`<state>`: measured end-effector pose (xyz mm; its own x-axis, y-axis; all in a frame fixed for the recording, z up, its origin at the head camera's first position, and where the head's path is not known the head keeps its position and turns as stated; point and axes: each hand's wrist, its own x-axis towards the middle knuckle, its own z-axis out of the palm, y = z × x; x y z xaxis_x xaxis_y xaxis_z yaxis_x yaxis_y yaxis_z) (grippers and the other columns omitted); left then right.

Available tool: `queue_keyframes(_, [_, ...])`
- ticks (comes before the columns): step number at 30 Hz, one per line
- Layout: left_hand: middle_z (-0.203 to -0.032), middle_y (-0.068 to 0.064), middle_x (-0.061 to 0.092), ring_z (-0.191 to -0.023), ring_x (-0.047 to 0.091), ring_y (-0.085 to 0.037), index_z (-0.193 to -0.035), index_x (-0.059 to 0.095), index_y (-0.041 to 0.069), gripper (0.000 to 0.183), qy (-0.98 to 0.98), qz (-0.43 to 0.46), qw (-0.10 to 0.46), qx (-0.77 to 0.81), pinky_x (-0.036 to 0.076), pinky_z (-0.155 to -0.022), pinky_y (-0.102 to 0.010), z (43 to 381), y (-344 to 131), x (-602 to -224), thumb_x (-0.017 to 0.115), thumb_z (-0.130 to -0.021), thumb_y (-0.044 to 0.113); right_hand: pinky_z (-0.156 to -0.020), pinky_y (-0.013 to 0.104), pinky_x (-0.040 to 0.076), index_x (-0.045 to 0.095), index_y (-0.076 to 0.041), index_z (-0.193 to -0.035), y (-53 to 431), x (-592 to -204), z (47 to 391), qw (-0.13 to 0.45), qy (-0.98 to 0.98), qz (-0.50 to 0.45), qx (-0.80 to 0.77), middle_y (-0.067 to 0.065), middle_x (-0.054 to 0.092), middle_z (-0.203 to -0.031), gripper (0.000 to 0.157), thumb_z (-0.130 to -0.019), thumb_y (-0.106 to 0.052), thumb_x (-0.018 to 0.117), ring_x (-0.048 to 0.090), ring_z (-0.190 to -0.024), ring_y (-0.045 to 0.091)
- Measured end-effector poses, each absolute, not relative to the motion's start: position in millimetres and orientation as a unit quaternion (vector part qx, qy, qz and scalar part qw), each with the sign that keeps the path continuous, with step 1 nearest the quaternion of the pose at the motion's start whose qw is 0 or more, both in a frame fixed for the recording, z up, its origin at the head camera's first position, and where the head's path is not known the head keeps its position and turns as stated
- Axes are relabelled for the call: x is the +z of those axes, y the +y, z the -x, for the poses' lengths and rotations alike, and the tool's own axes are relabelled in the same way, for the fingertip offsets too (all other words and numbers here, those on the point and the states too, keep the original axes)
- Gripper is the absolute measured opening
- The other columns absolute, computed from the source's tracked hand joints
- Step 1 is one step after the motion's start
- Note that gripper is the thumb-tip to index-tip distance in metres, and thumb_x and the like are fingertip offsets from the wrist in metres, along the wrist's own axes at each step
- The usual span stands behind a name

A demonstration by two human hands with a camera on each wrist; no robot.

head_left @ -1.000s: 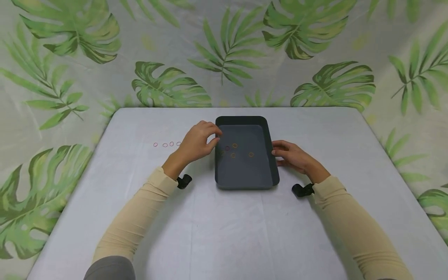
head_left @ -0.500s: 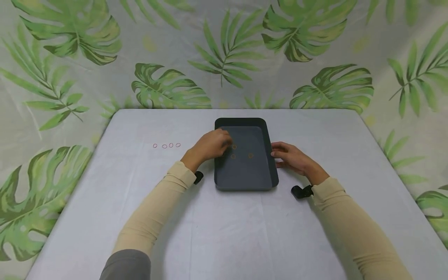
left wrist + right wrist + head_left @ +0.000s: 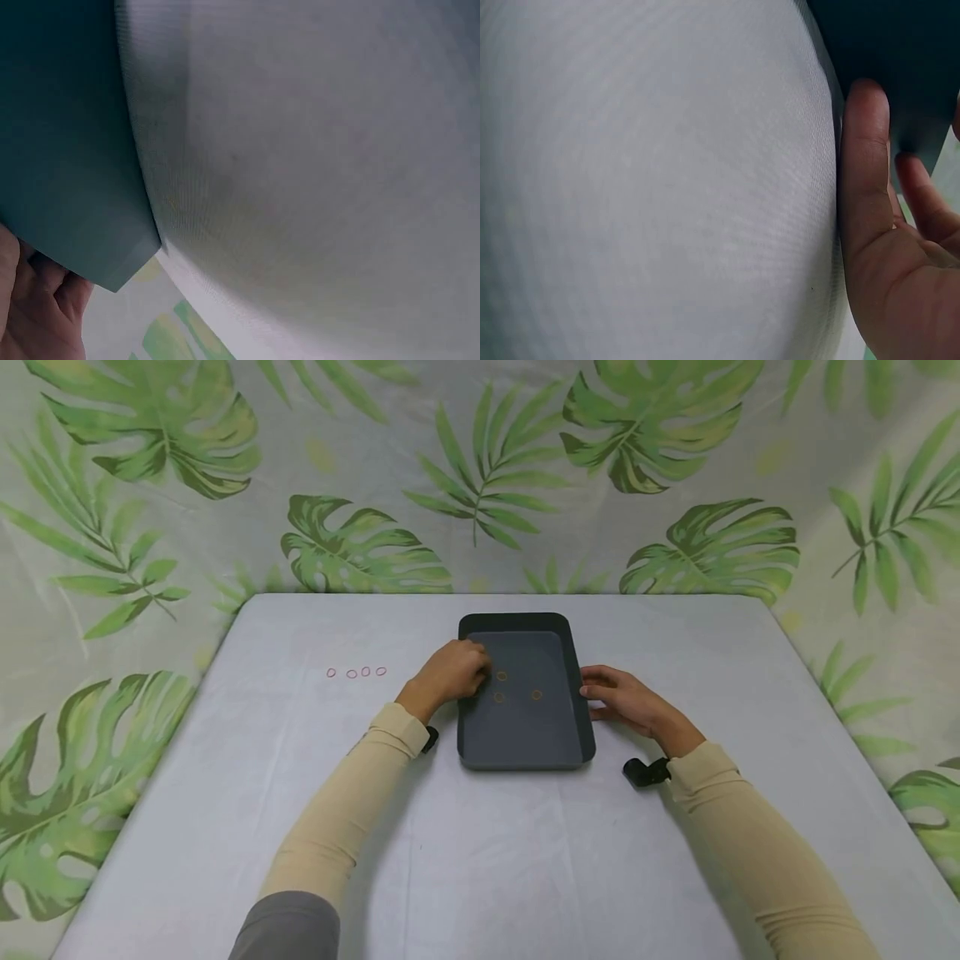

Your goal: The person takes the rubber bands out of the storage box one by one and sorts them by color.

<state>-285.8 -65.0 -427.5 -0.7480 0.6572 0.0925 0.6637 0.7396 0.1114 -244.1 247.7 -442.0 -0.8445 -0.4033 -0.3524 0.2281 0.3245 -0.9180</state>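
A dark grey rectangular baking tray [image 3: 525, 739] lies on the white table. Inside it, small thin orange rubber bands [image 3: 537, 695] show. My left hand [image 3: 450, 670] reaches over the tray's left wall with its fingers bent down; their tips are hidden behind the hand, so I cannot tell whether they pinch a band. In the left wrist view the left hand [image 3: 41, 315] overlaps the tray's outer wall [image 3: 75, 165]. My right hand [image 3: 626, 697] touches the tray's right wall from outside, and in the right wrist view straight fingers [image 3: 866, 150] rest against that wall.
Several thin red rubber bands [image 3: 366, 672] lie in a row on the white table [image 3: 480, 860], left of the tray. A leaf-patterned cloth [image 3: 495, 552] hangs behind the table. Each wrist carries a small black camera [image 3: 643, 772].
My left hand has come right and down into the tray, then drawn back slightly left. It now covers where a dark red band and an orange one lay. The right hand stays put.
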Motion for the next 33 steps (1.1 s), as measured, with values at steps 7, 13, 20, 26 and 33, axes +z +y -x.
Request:
queue_keyframes(7, [-0.094, -0.005, 0.073, -0.088, 0.068, -0.023, -0.093, 0.080, 0.011, 0.016, -0.930, 0.362, 0.036, -0.058, 0.056, -0.085, -0.037, 289.1, -64.5, -431.5, 0.065, -0.091, 0.007, -0.097, 0.035, 0.055, 0.032, -0.004, -0.152, 247.0, -443.1, 245.2, 0.273, 0.765, 0.060, -0.581, 0.022, 0.038, -0.152, 0.053, -0.104, -0.020, 0.050, 0.045, -0.137, 0.037])
queue_keyframes(13, [-0.094, -0.005, 0.072, -0.088, 0.068, -0.023, -0.093, 0.080, 0.013, 0.016, -0.932, 0.358, 0.030, -0.056, 0.056, -0.084, -0.037, 287.8, -63.7, -431.2, 0.066, -0.090, 0.006, -0.096, 0.034, 0.055, 0.032, -0.004, -0.151, 246.8, -442.1, 244.8, 0.275, 0.764, 0.055, -0.581, 0.022, 0.039, -0.152, 0.053, -0.104, -0.019, 0.050, 0.044, -0.138, 0.036])
queue_keyframes(20, [-0.094, -0.005, 0.072, -0.087, 0.068, -0.023, -0.091, 0.080, 0.012, 0.013, -0.934, 0.349, 0.027, -0.068, 0.055, -0.086, -0.036, 286.8, -63.8, -431.4, 0.067, -0.091, 0.008, -0.096, 0.034, 0.055, 0.031, -0.004, -0.152, 247.0, -442.1, 245.0, 0.277, 0.764, 0.057, -0.580, 0.021, 0.038, -0.152, 0.053, -0.104, -0.020, 0.050, 0.042, -0.139, 0.037])
queue_keyframes(26, [-0.092, -0.003, 0.072, -0.084, 0.066, -0.022, -0.084, 0.078, 0.013, 0.014, -0.935, 0.345, 0.030, -0.081, 0.055, -0.083, -0.035, 287.5, -63.9, -432.9, 0.067, -0.090, 0.007, -0.098, 0.034, 0.054, 0.030, -0.004, -0.152, 247.8, -442.7, 246.9, 0.279, 0.765, 0.058, -0.578, 0.021, 0.037, -0.153, 0.055, -0.104, -0.021, 0.051, 0.042, -0.139, 0.037])
queue_keyframes(33, [-0.087, -0.002, 0.071, -0.081, 0.065, -0.020, -0.080, 0.077, 0.014, 0.015, -0.933, 0.347, 0.039, -0.090, 0.054, -0.080, -0.034, 287.9, -64.3, -433.9, 0.068, -0.090, 0.006, -0.098, 0.036, 0.054, 0.031, -0.004, -0.152, 247.6, -443.0, 248.3, 0.278, 0.766, 0.058, -0.577, 0.021, 0.038, -0.152, 0.054, -0.104, -0.020, 0.051, 0.044, -0.138, 0.036])
